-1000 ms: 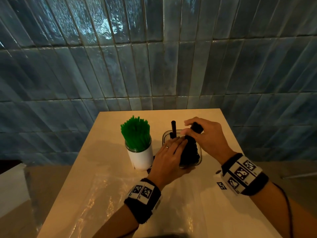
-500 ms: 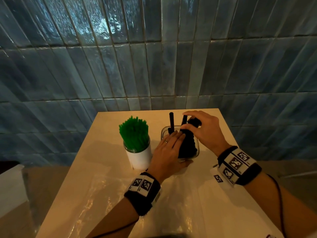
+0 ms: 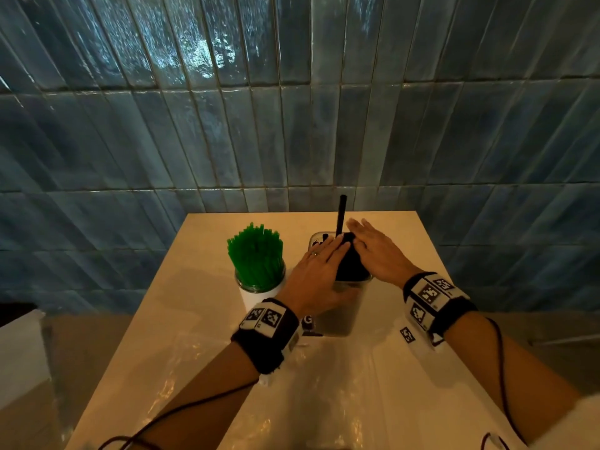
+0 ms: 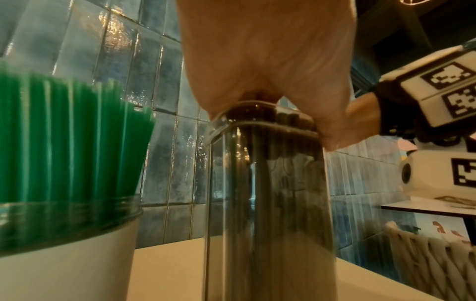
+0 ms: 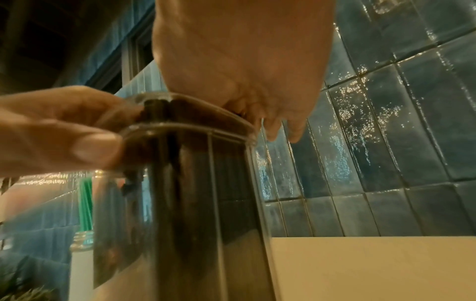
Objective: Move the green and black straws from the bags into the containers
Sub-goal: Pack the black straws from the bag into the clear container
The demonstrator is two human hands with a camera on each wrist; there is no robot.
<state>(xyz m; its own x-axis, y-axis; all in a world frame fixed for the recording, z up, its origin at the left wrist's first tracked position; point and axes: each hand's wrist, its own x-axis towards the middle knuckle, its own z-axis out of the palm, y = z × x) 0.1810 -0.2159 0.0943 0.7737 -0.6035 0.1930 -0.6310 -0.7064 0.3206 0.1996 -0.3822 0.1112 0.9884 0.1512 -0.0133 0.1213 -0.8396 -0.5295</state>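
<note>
Right hand (image 3: 376, 254) has let go of the bunch of black straws (image 3: 349, 264) it was pinching a second ago; now both grips are released, flat palms, with the left hand (image 3: 319, 271) patting them down into the clear square plastic container (image 3: 337, 316) mid-table. One black straw (image 3: 341, 216) pokes up, so nearly done; the green straws (image 3: 256, 251) already sit in the white-labelled glass jar (image 3: 259, 295) to the left.

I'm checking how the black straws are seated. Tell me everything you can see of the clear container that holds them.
The clear container is tall, see-through, plastic by its look, with rounded corners and a ridged rim. It stands upright on the table, right of the jar of green straws. Black straws pack it; one sticks up higher. The left hand and the right hand lie flat on the straw tops at its mouth.
</note>
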